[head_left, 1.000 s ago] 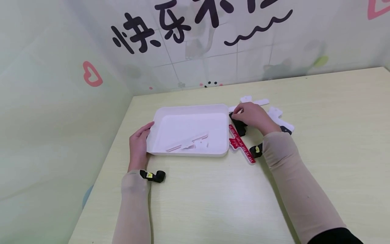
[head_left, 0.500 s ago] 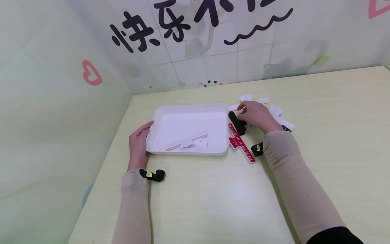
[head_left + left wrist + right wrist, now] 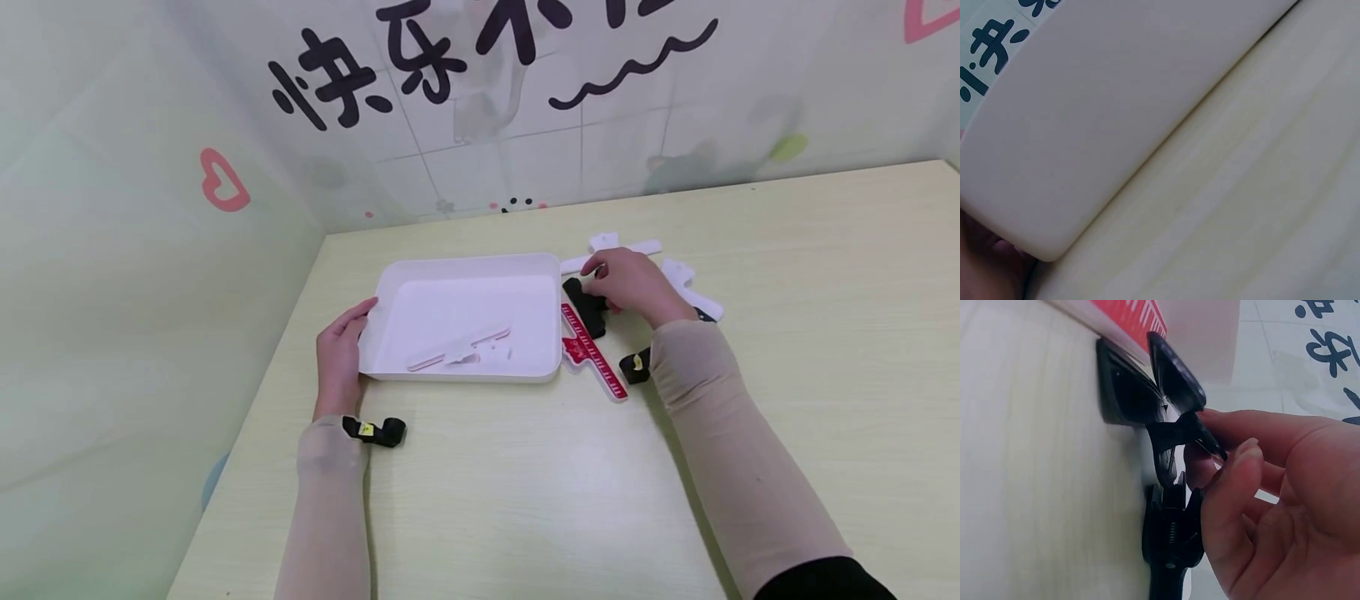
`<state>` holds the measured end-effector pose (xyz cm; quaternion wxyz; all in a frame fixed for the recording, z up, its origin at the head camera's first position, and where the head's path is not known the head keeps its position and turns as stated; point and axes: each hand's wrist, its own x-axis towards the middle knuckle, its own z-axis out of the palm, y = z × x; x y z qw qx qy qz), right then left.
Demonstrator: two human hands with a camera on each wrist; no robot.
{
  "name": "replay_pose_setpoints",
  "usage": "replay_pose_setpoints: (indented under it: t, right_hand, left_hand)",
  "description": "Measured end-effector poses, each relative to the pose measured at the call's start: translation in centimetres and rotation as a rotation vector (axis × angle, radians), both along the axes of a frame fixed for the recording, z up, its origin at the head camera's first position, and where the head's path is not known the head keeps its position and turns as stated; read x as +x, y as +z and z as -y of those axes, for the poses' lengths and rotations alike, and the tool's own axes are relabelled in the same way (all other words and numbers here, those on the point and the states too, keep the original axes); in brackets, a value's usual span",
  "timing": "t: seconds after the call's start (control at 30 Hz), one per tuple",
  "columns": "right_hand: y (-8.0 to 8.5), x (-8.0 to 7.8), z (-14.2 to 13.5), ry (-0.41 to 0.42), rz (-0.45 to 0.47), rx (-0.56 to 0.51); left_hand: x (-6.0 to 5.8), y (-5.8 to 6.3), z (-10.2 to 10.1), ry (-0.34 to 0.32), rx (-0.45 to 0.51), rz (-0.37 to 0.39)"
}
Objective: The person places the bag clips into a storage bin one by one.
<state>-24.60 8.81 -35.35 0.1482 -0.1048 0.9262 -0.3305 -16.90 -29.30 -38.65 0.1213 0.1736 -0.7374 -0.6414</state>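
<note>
My left hand (image 3: pixel 340 358) holds the left side of a white tray (image 3: pixel 461 267), and its fingers show by the tray corner in the left wrist view. Several pale plastic pieces (image 3: pixel 461 354) lie inside the tray. Just right of the tray, my right hand (image 3: pixel 633 287) pinches a black clip (image 3: pixel 587 310) between thumb and fingers. The right wrist view shows that clip (image 3: pixel 1175 378) with its two flat ends spread apart. Beside it lies a red and white clip (image 3: pixel 594 354) with a striped edge, close to the tray wall.
White clips (image 3: pixel 693 296) lie behind and right of my right hand; another white piece (image 3: pixel 603 242) is farther back. A black spring mechanism (image 3: pixel 1172 534) shows low in the right wrist view. A printed wall sheet (image 3: pixel 480 167) borders the table (image 3: pixel 487 500).
My right hand has shifted slightly right from the black clip's far end to its side, and the clip has turned a little. The left hand and tray stay put.
</note>
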Motion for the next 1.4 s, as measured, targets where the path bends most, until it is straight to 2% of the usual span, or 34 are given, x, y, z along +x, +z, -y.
replay_pose_setpoints:
  t: [0.23,0.47,0.57,0.87,1.4]
  right_hand:
    - [0.2,0.3,-0.3,-0.021,0.048,-0.1]
    - [0.4,0.1,-0.5,0.005,0.031,-0.073]
    - [0.6,0.0,-0.7,-0.003,0.029,-0.098]
    - [0.9,0.0,-1.1,-0.069,0.023,-0.218]
    - [2.5,0.6,-0.6,-0.155,0.02,-0.365]
  left_hand:
    - [0.0,-0.1,0.0,-0.001,0.002,-0.006]
    - [0.0,-0.2,0.1,0.003,0.03,-0.012]
    - [0.0,-0.2,0.1,0.002,0.024,-0.011]
    - [0.0,-0.3,0.2,-0.003,0.001,-0.012]
    - [-0.1,-0.5,0.1,-0.007,0.013,-0.024]
